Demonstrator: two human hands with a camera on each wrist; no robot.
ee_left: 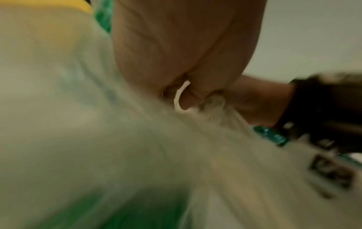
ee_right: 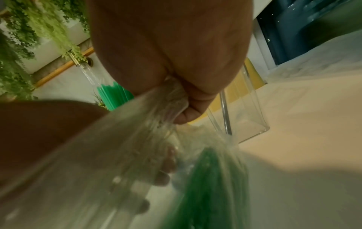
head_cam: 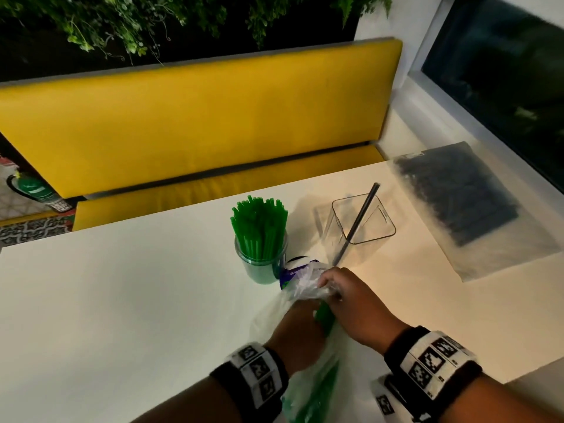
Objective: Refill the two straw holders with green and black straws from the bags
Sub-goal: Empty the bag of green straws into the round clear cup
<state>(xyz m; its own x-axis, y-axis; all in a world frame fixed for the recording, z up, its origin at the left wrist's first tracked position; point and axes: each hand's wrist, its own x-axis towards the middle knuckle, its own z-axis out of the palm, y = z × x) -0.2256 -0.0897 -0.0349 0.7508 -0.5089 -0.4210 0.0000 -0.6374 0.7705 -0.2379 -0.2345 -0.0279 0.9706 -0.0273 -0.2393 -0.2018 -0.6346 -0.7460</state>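
Note:
A round clear holder (head_cam: 262,264) stands mid-table, packed with green straws (head_cam: 259,227). To its right a square clear holder (head_cam: 363,221) contains one black straw (head_cam: 360,221). Near the front edge lies a clear bag (head_cam: 302,288) of green straws (head_cam: 325,315). My right hand (head_cam: 335,288) grips the bag's bunched mouth (ee_right: 176,99). My left hand (head_cam: 305,322) is inside the bag under the plastic. Its fingertips (ee_right: 166,168) show through the film beside the green bundle (ee_right: 211,193). Whether they hold straws is hidden.
A flat bag of black straws (head_cam: 457,196) lies at the white table's (head_cam: 122,300) far right, by the window sill. A yellow bench (head_cam: 198,123) runs behind the table, with hanging plants above it. The bag's blue-and-white label (head_cam: 293,270) touches the round holder's base.

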